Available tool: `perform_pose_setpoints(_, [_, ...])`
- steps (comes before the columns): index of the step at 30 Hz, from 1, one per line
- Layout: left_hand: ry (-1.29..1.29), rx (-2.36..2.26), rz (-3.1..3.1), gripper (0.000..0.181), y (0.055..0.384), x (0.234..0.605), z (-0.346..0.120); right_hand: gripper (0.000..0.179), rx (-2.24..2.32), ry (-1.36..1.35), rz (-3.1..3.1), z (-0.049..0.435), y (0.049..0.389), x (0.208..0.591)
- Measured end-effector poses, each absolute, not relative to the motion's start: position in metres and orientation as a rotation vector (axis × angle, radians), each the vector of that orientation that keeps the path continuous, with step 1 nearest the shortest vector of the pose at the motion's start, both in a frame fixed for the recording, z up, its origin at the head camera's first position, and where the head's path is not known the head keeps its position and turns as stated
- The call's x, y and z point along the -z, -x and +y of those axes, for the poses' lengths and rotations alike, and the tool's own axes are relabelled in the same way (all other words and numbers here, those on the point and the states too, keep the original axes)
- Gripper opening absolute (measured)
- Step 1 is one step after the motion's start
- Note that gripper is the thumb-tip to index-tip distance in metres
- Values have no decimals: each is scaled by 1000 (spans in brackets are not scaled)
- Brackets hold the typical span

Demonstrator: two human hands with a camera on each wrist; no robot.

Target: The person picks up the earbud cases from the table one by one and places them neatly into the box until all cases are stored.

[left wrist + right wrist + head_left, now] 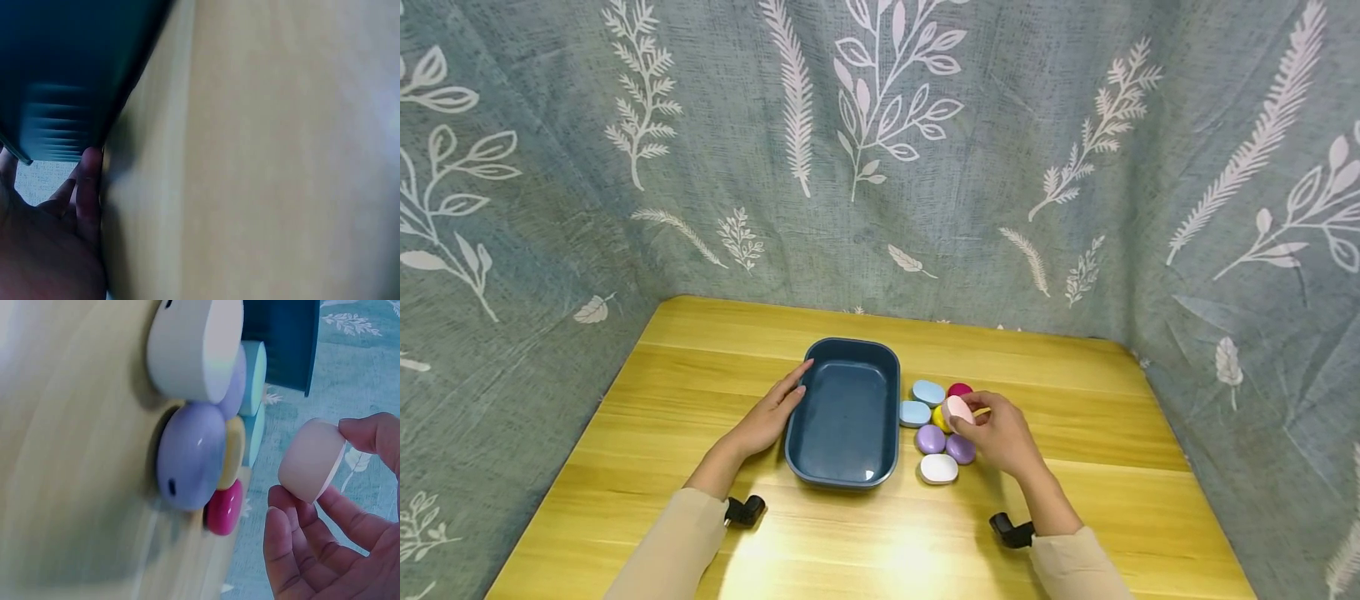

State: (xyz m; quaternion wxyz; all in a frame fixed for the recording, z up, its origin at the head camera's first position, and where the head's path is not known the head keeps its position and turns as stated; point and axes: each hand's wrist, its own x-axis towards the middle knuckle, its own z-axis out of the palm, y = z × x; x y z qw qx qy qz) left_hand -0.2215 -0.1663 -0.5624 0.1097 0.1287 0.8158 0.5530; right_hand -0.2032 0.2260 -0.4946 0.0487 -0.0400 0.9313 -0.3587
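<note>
Pinched between thumb and fingertips, a pale pink rounded oval piece [312, 459] is held up by my right hand [1003, 433] over the other pieces. Directly below it, a yellow piece [938, 418] is partly covered in the head view. My left hand [767, 421] rests against the left side of a dark blue rectangular bin [842, 483], its fingers fairly straight along the outer wall and rim. In the left wrist view, fingertips [91, 159] touch the bin's ridged side. The bin's floor is bare.
Right of the bin lie two light blue pieces [928, 392], a crimson one [959, 389], two purple ones [931, 439] and a white one [938, 469], close together on the wooden table [1075, 467]. A patterned curtain [880, 250] encloses the table's back and sides.
</note>
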Motion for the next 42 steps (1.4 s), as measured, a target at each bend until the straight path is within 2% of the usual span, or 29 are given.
perform_pose_setpoints(10, [-371, -1615, 2407, 49, 224, 564, -167, 49, 1176, 215, 2816, 207, 203, 489])
perform_pose_setpoints(21, [-353, -1639, 2353, 50, 216, 542, -162, 37, 1224, 286, 2787, 194, 202, 483])
perform_pose_setpoints(29, [-349, -1603, 2418, 49, 223, 559, -165, 46, 1200, 363, 2786, 187, 202, 481])
perform_pose_setpoints(42, [-320, -1608, 2409, 50, 221, 558, -164, 45, 1265, 392, 2716, 172, 200, 478])
